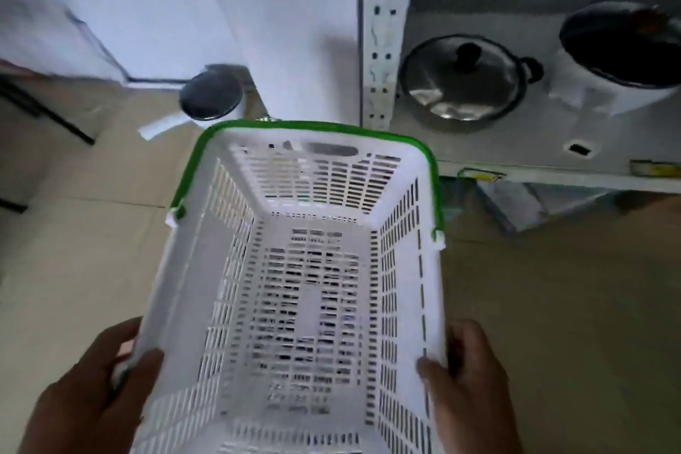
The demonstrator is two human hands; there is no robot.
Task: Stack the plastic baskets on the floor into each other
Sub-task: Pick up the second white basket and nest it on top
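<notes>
A: Why is the basket (294,287) held from both sides like that?

B: It is wide and light, so one hand per long wall keeps it level. The left hand (88,391) wraps the near left rim, thumb hooked inside and fingers outside; the right hand (468,383) mirrors it on the near right rim. Each grip is pinching the basket's wall, not spread.

A: And the mouth faces up?

B: Yes, the open top points at the camera, so the slotted bottom would go down first. That is the way it must sit to drop into another one, I would guess.

A: Where is the green handle (313,127)?

B: Folded flat over the far rim, well beyond both grips, out of the way of the opening.

A: Is the basket on the floor (552,306)?

B: I cannot tell for sure; it looks carried above the tiles between the hands. No second basket shows, unless it hides beneath.

A: What lies past it?

B: A lidded pot (464,79) on a low shelf (552,144), beyond the far end and to the right grip's side.
</notes>
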